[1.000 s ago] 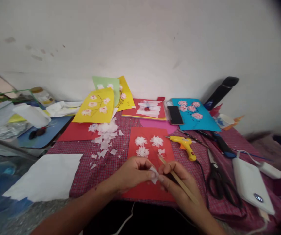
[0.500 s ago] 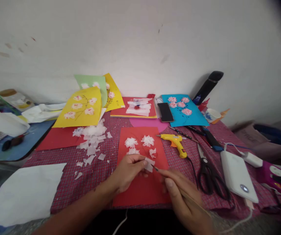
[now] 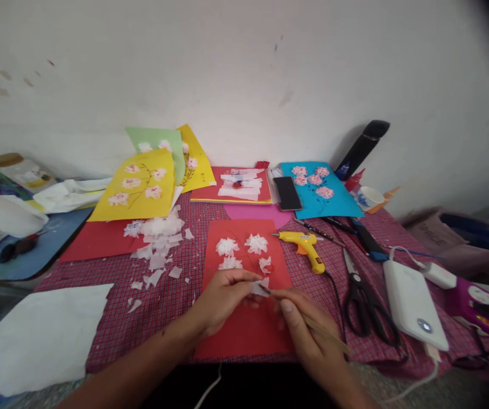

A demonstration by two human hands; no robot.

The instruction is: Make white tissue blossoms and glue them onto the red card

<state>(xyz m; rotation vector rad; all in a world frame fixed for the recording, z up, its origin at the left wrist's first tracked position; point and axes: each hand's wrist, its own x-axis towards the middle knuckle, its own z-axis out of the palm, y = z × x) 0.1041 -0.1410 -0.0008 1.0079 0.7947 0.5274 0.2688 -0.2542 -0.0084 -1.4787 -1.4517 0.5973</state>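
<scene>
My left hand [image 3: 230, 298] pinches a small piece of white tissue paper [image 3: 260, 288] above a red sheet of paper [image 3: 248, 332]. In my right hand [image 3: 315, 329] is a thin paintbrush [image 3: 325, 336] with a wooden handle. Its dark tip touches the tissue piece. White ruffled tissue flowers [image 3: 256, 243] sit on the upper part of the red sheet, and a smaller one [image 3: 265, 264] lies just beyond my fingers. Loose tissue scraps [image 3: 157, 257] are heaped to the left of the sheet.
A yellow glue gun [image 3: 305, 244] and black scissors [image 3: 366, 309] lie right of the sheet. Farther right is a white power bank [image 3: 415, 304]. At the back are a phone [image 3: 287, 193], a blue flower picture [image 3: 338, 199] and a yellow one [image 3: 142, 199]. White cloth-like paper [image 3: 40, 335] covers the left front.
The tissue piece has tilted flatter and folded around the brush tip. My right hand has shifted slightly left and the brush lies lower. The whole view has moved a little.
</scene>
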